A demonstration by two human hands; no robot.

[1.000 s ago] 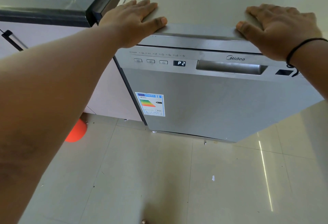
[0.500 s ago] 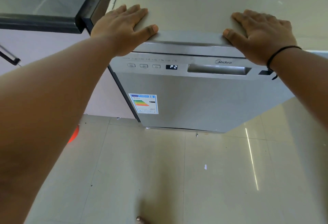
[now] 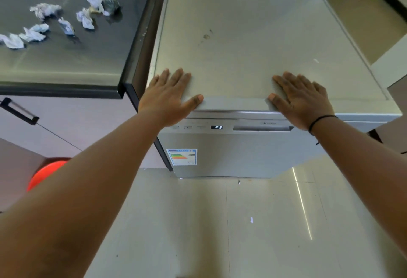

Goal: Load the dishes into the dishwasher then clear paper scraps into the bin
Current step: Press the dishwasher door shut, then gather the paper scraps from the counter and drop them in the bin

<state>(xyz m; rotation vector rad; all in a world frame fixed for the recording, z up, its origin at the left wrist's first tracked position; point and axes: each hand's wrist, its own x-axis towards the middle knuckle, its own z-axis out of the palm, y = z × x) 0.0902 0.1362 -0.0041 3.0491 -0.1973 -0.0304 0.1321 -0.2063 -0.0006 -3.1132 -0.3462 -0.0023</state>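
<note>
From the head view, a silver dishwasher [image 3: 237,154] stands on the floor [image 3: 198,222] with its door closed. A small screen [image 3: 217,127] on its front strip shows "P2". A sticker [image 3: 182,156] with coloured bars sits low on the left of the door.

The left hand [image 3: 169,94] lies flat on the front left part of the dishwasher's top. Its fingers are straight and its thumb [image 3: 195,101] rests along the front edge. It holds nothing. The right hand [image 3: 301,99] lies flat on the front right part of the top in the same way, fingers straight, thumb on the edge, holding nothing. A thin black band [image 3: 319,121] goes round the right wrist. The two hands are well apart.

To the left of the dishwasher is a dark shiny desk [image 3: 94,57]. Many crumpled paper scraps [image 3: 86,18] lie spread over its far left part. Below the desk is a pale cupboard with a black handle [image 3: 18,111]. Something round and orange [image 3: 46,173] peeks out on the floor, behind the left arm. A tiny white bit [image 3: 251,219] lies on the floor tiles in front of the dishwasher.
</note>
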